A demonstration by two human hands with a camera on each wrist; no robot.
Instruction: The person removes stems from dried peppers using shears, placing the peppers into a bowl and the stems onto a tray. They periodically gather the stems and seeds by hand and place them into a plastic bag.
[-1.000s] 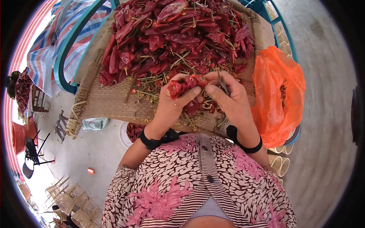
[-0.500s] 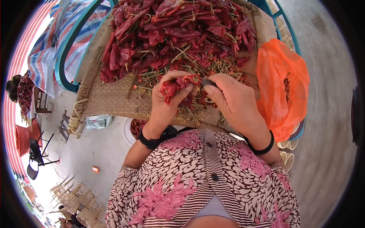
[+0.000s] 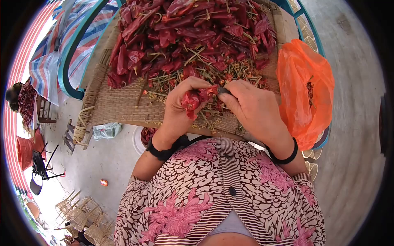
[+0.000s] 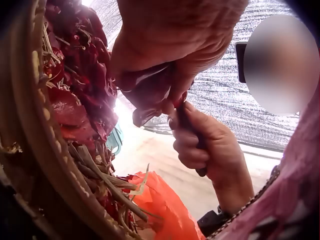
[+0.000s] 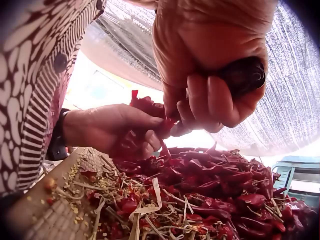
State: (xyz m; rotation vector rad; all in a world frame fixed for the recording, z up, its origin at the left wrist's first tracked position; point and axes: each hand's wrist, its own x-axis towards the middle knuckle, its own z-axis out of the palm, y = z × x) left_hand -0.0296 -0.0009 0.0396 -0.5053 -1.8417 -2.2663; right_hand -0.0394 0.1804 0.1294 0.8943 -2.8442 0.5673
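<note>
Dried red chili peppers (image 3: 191,100) are held in my left hand (image 3: 176,110), thumb and fingers curled round them. My right hand (image 3: 259,105) grips a small knife by its black handle (image 5: 245,76), whose rounded end shows in the right wrist view. At the peppers' right-hand end, the knife's dark blade (image 3: 223,90) meets them, and the fingertips of both hands come close together. Both hands are above the near part of a woven mat (image 3: 123,107), with a large heap of dried red chilies (image 3: 184,37) just beyond.
Loose stems and yellow seeds (image 3: 164,88) litter the mat in front of the heap. An orange plastic bag (image 3: 303,90) hangs open on the right with some bits inside. A teal metal frame (image 3: 65,69) curves by the mat's left side. Bamboo stools (image 3: 84,213) stand lower left.
My right hand has turned and brought the knife blade to the peppers' end. The left hand first drew leftward, then shifted slightly back right, still holding the peppers.
</note>
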